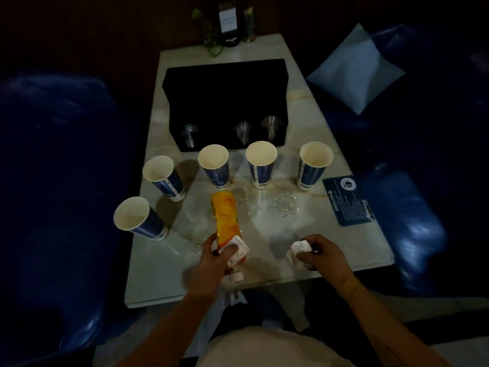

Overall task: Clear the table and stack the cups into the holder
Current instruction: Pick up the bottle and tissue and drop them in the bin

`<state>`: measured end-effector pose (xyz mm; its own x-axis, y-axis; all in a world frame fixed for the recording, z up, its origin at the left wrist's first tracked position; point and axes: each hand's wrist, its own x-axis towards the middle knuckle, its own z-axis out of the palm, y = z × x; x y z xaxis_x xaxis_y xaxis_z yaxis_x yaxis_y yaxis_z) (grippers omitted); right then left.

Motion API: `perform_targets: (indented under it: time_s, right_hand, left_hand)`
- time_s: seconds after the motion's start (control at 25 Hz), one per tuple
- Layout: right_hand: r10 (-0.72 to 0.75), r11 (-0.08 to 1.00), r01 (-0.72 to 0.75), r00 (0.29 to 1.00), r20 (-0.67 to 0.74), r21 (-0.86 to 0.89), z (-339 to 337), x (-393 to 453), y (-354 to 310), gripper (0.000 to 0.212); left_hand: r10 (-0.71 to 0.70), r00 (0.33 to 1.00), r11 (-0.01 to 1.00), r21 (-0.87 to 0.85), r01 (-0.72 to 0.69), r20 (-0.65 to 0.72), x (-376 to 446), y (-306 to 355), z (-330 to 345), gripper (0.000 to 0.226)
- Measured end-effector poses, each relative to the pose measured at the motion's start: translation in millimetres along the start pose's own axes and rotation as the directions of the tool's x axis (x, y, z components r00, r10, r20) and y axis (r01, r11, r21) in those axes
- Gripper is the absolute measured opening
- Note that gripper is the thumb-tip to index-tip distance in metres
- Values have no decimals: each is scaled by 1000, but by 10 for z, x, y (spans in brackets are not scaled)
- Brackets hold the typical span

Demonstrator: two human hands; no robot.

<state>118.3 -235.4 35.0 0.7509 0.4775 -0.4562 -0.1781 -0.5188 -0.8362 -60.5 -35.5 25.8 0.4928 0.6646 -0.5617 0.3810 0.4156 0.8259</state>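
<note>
Several blue paper cups stand upright in an arc on the pale marble table (344,242): one at the near left (137,218), one behind it (164,178), two in the middle (214,165) (260,164) and one at the right (313,165). Behind them lies the black cup holder (227,102) with clear cups showing in its front openings. My left hand (217,254) grips an orange bottle (225,215) together with a white crumpled paper (235,249). My right hand (321,251) holds a crumpled white tissue (299,250) just above the table.
Clear plastic cups or lids (285,203) lie near the table's middle, hard to make out. A blue card (348,201) sits at the right edge. Bottles and a small plant (227,25) stand at the far end. Blue sofas flank the table; a light cushion (354,68) lies at the right.
</note>
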Motion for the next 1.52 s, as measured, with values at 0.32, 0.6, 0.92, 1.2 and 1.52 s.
perform_targets:
  time_s: [0.32, 0.6, 0.92, 1.2, 1.52]
  right_hand:
    - [27, 987, -11, 995, -99, 162, -1032, -642, 547, 27]
    - [208, 946, -118, 936, -285, 302, -1797, -1284, 1231, 32]
    - [468, 811, -170, 762, -447, 559, -1981, -1881, 1920, 29]
    - [688, 660, -269, 591, -420, 701, -1697, -1809, 2496, 32]
    - [839, 498, -437, 460, -289, 749, -1188, -1270, 3477, 27]
  left_hand:
    - [39, 968, 986, 145, -77, 248, -609, -130, 967, 30]
    - [-96, 887, 946, 318, -60, 452, -839, -253, 1995, 40]
    - [-394, 672, 771, 624, -131, 627, -859, -558, 2855, 51]
    - [-561, 605, 567, 795, -216, 565, -590, -1022, 3168, 42]
    - [-732, 621, 335, 942, -28, 279, 73, -2090, 3372, 31]
